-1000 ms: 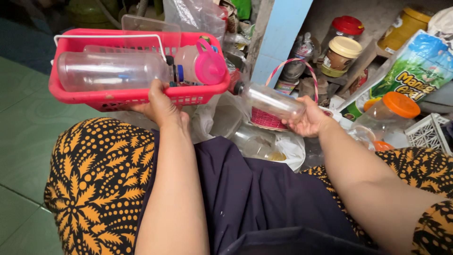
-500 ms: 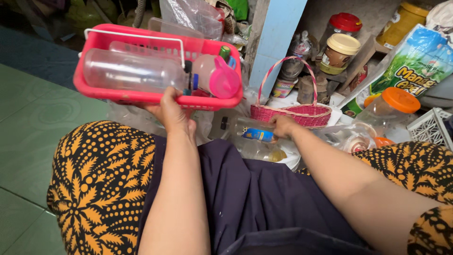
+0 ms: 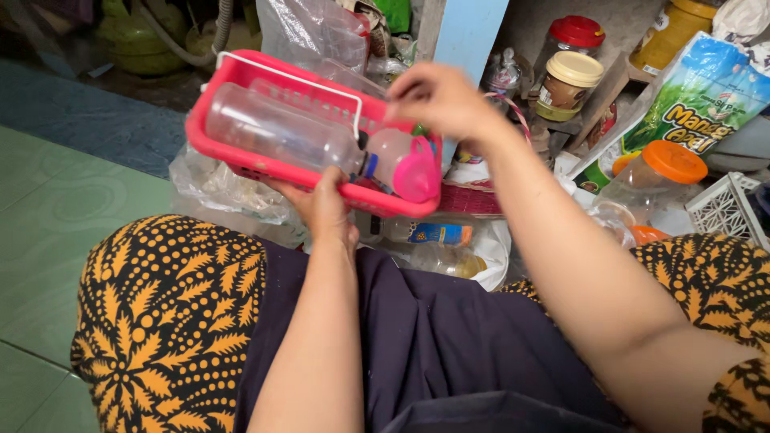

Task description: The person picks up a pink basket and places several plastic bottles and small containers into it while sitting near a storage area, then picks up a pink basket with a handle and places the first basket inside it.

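My left hand (image 3: 325, 208) grips the near rim of a pink plastic basket (image 3: 265, 164) and holds it tilted above my lap. Inside it lie a large clear plastic bottle (image 3: 281, 128) and a smaller bottle with a pink cap (image 3: 405, 164). A white wire handle (image 3: 289, 68) arches over the basket. My right hand (image 3: 441, 96) hovers at the basket's far right corner with its fingers bunched together. Whether it holds anything is hidden.
A small woven pink basket (image 3: 469, 196) sits behind the held basket. Jars with red (image 3: 573, 36), cream (image 3: 569, 80) and orange (image 3: 650, 180) lids crowd the right, beside a green-blue packet (image 3: 698, 96) and a white crate (image 3: 726, 208). Bottles in a plastic bag (image 3: 449, 248) lie by my knees.
My right hand held a small container, reached down beside the woven basket, then rose to the pink basket's far corner. The pink basket has shifted right and tilted.
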